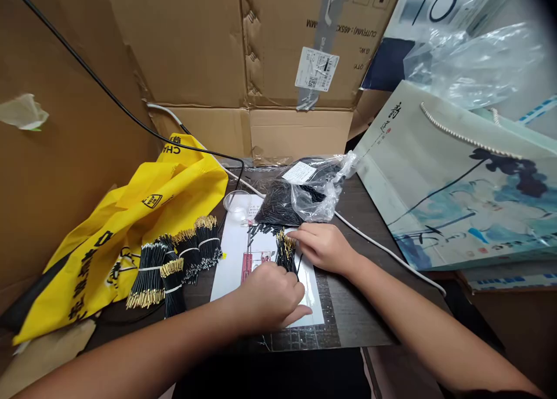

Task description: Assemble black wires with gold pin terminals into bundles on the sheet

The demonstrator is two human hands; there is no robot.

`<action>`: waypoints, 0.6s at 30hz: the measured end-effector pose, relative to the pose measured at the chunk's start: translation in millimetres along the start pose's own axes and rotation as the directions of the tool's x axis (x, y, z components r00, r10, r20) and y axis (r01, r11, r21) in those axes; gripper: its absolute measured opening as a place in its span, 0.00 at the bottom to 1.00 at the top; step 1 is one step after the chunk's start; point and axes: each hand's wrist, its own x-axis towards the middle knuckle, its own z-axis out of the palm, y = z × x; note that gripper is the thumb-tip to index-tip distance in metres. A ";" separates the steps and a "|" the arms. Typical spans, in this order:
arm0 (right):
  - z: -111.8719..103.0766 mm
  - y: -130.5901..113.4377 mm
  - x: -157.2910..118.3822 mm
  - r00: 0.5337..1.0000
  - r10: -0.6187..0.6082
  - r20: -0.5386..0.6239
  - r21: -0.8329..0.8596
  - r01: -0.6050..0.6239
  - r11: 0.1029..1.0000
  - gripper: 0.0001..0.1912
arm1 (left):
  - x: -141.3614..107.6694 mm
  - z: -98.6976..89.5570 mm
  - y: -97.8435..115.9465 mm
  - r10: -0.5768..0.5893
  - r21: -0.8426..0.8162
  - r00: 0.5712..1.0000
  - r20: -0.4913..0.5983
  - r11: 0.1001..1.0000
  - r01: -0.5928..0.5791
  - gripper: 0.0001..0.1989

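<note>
My left hand [274,294] is closed in a loose fist around the lower part of a bundle of black wires with gold tips [286,251]. The gold ends point away from me. At the bundle's upper right, my right hand [324,247] has its fingertips pinched together near the gold tips; whatever is between them is too small to make out. Short black pieces [263,229] lie loose just beyond the bundle, on a white printed sheet [226,271]. Behind them rests a clear plastic bag of black pieces [278,202] with a white label.
Several banded wire bundles [150,274] lie at the left beside a yellow bag [130,213]. A small clear dish [237,203] stands by the sheet's far edge. Cardboard boxes [191,45] wall the back. At right leans a paper gift bag [435,178]; a white cable [383,242] crosses the table.
</note>
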 end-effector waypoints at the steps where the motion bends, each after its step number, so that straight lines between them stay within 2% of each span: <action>1: -0.6 1.3 -0.7 1.000 0.021 0.018 0.020 -0.021 1.000 0.15 | -0.2 -0.6 -0.7 -0.007 0.014 1.000 -0.008 1.000 0.008 0.21; 6: -2.7 6.9 -4.0 0.984 0.100 0.150 0.147 -0.122 0.982 0.17 | 1.0 -7.5 -8.4 -0.034 0.077 0.999 -0.018 0.996 0.036 0.20; 11: -8.4 10.6 -2.0 0.975 0.103 0.199 0.279 -0.157 0.947 0.21 | -1.5 -6.1 -10.5 -0.096 0.076 0.994 -0.047 0.992 0.099 0.18; 14: -17.3 14.0 -1.7 0.969 0.080 0.235 0.371 -0.165 0.914 0.25 | -5.2 -8.7 -12.4 -0.154 0.049 0.988 0.031 0.987 0.153 0.21; 18: -29.0 15.7 -5.3 0.940 0.066 0.335 0.431 -0.215 0.876 0.35 | -6.7 -20.0 -20.4 -0.238 0.008 0.955 0.178 0.971 0.240 0.32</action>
